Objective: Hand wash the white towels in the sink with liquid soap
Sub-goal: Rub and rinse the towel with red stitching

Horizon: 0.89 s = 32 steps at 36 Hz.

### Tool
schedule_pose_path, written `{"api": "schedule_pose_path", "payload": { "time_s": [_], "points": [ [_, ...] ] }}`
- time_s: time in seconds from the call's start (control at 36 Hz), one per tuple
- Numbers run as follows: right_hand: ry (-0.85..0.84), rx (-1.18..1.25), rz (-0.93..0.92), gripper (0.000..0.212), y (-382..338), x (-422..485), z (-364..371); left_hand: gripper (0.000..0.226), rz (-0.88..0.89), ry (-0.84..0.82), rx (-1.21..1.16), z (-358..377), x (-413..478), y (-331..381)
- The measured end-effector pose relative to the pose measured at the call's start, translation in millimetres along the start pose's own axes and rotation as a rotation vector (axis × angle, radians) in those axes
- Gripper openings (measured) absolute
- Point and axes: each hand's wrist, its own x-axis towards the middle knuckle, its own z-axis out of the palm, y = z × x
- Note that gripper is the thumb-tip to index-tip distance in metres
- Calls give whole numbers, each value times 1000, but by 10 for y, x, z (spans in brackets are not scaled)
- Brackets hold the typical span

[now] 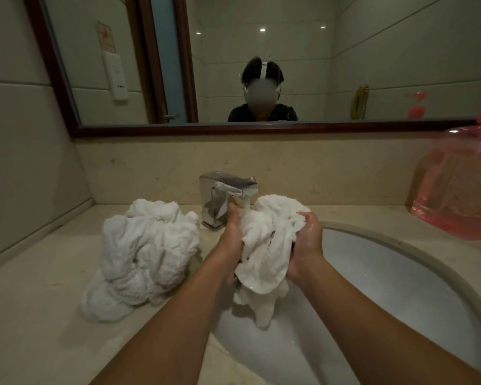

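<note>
A white towel (267,240) is held bunched above the sink (395,290), just beneath the faucet (225,187), and its lower end is let hang into the basin. It is grasped from both sides: fingers of the left hand (231,240) and right hand (307,245) are curled round it. A towel heap (147,251) is piled on the tabletop (39,315) at left; a pink soap bottle (456,187) is seen at right.

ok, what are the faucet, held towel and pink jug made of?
The faucet looks like chromed metal: mirror-bright, sharp reflections. The held towel is terry cloth by its fluffy pile, apparently wet. The pink jug is probably clear plastic: translucent, pink liquid showing through.
</note>
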Motion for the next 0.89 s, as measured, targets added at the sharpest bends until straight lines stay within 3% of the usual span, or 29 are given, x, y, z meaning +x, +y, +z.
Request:
{"api": "schedule_pose_path", "payload": {
  "time_s": [0.14, 0.19, 0.25, 0.33, 0.53, 0.64, 0.69, 0.75, 0.89],
  "points": [
    [-52, -167, 50, 49, 66, 107, -48, 106, 116, 182, 118, -20, 39, -17],
    [-36, -249, 59, 48, 94, 130, -61, 81, 190, 253, 119, -29, 48, -8],
    [-28, -274, 103, 62, 116, 147, -82, 61, 250, 301, 81, -51, 51, 16],
    [-11, -293, 134, 60, 115, 119, -105, 60, 247, 372, -7, -100, 35, 56],
    [-26, -332, 71, 78, 120, 132, -169, 50, 343, 347, -227, -106, 68, 97],
    [-58, -427, 74, 98, 125, 137, -196, 60, 404, 357, -305, -113, 61, 127],
    [-83, -475, 99, 86, 161, 100, -197, 48, 440, 358, -313, -105, 51, 119],
    [-101, -489, 122, 70, 230, 99, -183, 37, 513, 371, -233, -89, 42, 93],
    [12, -388, 33, 71, 307, 209, -112, 22, 688, 423, 117, -62, 35, -15]
  ]
}}
